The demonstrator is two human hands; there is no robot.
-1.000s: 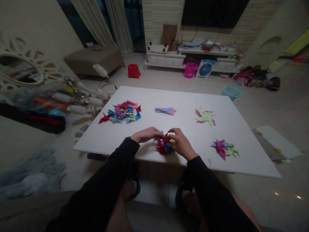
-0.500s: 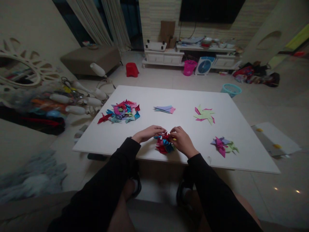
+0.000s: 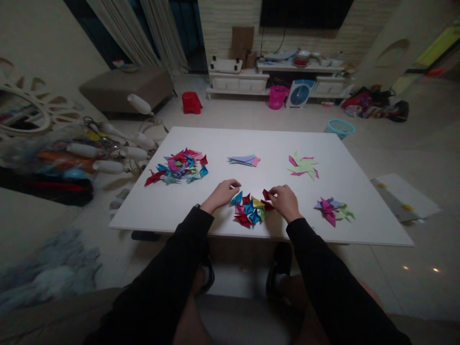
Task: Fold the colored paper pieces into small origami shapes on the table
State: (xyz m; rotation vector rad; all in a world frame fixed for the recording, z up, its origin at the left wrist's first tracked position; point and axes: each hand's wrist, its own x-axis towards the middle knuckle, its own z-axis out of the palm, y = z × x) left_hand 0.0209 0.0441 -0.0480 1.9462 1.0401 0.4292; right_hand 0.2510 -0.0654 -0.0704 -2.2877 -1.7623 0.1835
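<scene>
**Multicoloured folded-paper cluster [image 3: 248, 209] uncovered**

The right hand [image 3: 285, 200], earlier over the cluster, now pinches a dark red folded-paper piece [image 3: 266, 194] at its right edge; the left hand [image 3: 223, 192], fingers apart, hovers left. Fanned pastel paper strips [image 3: 244, 160] lie beyond the cluster, a white rectangular bench [image 3: 210, 139] beneath, a red plastic stool [image 3: 191, 103] far behind.

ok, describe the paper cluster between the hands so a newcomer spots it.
Find the white table, then the middle of its near edge. Just inside lies a cluster of small folded papers, red, blue, yellow and green. Unlike the larger heap to its left or the small pile to its right, it sits between left hand and right hand.
</scene>
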